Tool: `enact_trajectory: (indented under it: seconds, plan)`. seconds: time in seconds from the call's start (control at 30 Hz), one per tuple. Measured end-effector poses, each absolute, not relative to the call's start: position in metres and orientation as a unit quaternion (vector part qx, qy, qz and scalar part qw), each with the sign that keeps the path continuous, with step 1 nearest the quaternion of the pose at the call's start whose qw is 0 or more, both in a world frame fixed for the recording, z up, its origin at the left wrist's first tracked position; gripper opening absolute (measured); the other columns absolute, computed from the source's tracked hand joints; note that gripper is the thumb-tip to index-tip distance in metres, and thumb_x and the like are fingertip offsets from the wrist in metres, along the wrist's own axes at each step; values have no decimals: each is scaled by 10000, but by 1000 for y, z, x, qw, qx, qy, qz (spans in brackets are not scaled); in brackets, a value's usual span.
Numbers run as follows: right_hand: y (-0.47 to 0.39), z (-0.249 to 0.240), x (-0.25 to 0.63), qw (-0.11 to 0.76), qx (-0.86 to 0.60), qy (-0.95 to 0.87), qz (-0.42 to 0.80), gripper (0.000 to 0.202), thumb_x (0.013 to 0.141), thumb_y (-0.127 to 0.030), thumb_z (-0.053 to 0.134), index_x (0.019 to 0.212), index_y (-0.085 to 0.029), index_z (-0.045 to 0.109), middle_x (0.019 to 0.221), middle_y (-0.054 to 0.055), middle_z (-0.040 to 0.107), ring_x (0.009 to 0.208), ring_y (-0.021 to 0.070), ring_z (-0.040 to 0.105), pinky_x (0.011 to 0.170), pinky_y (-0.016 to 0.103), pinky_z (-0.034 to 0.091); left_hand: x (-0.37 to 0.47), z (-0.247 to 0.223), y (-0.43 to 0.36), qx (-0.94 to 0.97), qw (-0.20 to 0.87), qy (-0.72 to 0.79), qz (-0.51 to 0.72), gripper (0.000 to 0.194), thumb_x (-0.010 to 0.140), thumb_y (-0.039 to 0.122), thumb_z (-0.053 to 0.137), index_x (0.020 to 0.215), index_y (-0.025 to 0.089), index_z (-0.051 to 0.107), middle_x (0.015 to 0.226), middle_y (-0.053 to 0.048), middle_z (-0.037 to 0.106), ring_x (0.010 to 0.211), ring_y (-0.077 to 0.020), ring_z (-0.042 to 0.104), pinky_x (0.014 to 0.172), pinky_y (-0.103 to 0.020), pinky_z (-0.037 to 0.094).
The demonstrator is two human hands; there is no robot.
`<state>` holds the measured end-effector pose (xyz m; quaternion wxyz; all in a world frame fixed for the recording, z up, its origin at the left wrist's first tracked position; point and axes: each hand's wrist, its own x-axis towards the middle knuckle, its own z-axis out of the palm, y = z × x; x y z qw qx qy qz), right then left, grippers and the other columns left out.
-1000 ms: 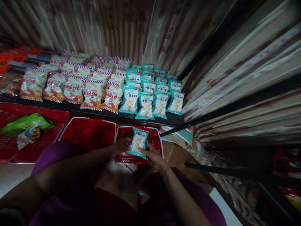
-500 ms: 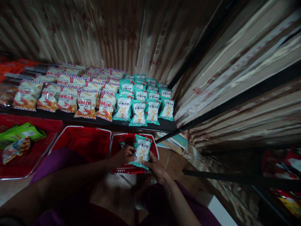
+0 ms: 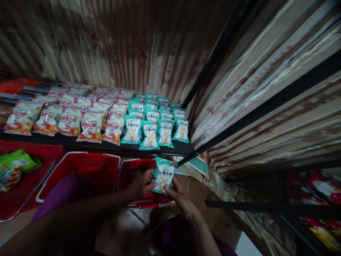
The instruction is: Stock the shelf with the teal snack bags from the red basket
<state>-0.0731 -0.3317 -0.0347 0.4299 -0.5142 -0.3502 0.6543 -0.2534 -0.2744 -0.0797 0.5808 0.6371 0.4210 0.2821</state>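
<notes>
Left grip (image 3: 141, 183) is grasping a teal-and-white snack packet (image 3: 163, 176) at its 9 o'clock edge; right grip (image 3: 183, 199) is clasping the same packet near 5. Both hands are holding it over a red basket (image 3: 140, 164). From the packet: teal packets (image 3: 150, 137) standing in rows toward 12 on a black shelf (image 3: 173, 149), red-lettered packets (image 3: 91, 125) filling toward 10.

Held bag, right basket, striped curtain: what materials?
Held bag: probably thin plastic film, glossy; creases and bright highlights.
Right basket: likely molded plastic; uniform red, slotted wall. Finish unclear in the dim light.
Striped curtain: seems fabric, soft folds; slight sheen leaves plastic sheeting possible.
</notes>
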Motion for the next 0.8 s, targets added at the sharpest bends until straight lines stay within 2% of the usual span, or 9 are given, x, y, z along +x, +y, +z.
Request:
enact_trajectory:
  seconds: [0.17, 0.3, 0.4, 0.53, 0.67, 0.8]
  plan:
    - [-312, -12, -62, 465, -556, -386, 570, 617, 660, -451, 752, 1208, -260, 543, 1137, 61, 665, 1001, 252, 626, 895, 399, 487, -231, -59, -260, 632, 572, 397, 340, 508, 779, 252, 610, 1262, 157, 487, 1005, -85, 605, 864, -166, 571, 785, -284, 480]
    - [-291, -1, -44, 514, -578, -406, 487, 592, 664, -471, 737, 1178, -238, 556, 1113, 68, 672, 994, 250, 619, 901, 421, 481, -204, -45, -243, 650, 534, 390, 375, 585, 753, 244, 639, 1304, 176, 452, 1100, -89, 594, 916, -173, 576, 837, -330, 489]
    - [-272, 0, -30, 537, -573, -425, 451, 592, 680, -452, 723, 1197, -234, 534, 1149, 78, 657, 1009, 250, 614, 919, 437, 469, -183, -35, -228, 668, 480, 407, 398, 638, 740, 262, 664, 1327, 173, 431, 1184, -105, 578, 1010, -196, 570, 909, -367, 473]
    - [-243, -3, -17, 571, -579, -446, 374, 715, 665, -449, 720, 1290, -207, 472, 1274, 113, 583, 1110, 266, 572, 980, 454, 430, -157, -23, -209, 681, 414, 442, 412, 575, 773, 238, 627, 1313, 172, 443, 1223, -109, 580, 1081, -211, 566, 951, -387, 465]
    - [-223, -7, -16, 580, -600, -477, 276, 695, 744, -446, 614, 1349, -170, 413, 1300, 132, 558, 1136, 258, 558, 987, 446, 426, -140, -14, -194, 692, 359, 472, 410, 535, 798, 206, 594, 1307, 160, 437, 1263, -122, 571, 1139, -219, 554, 989, -397, 449]
    - [-214, -11, -19, 534, -669, -497, 139, 640, 810, -405, 489, 1383, -147, 366, 1319, 148, 534, 1169, 268, 533, 997, 454, 405, -129, -6, -187, 700, 332, 497, 392, 519, 823, 202, 567, 1317, 146, 420, 1278, -129, 566, 1159, -219, 552, 1016, -396, 427]
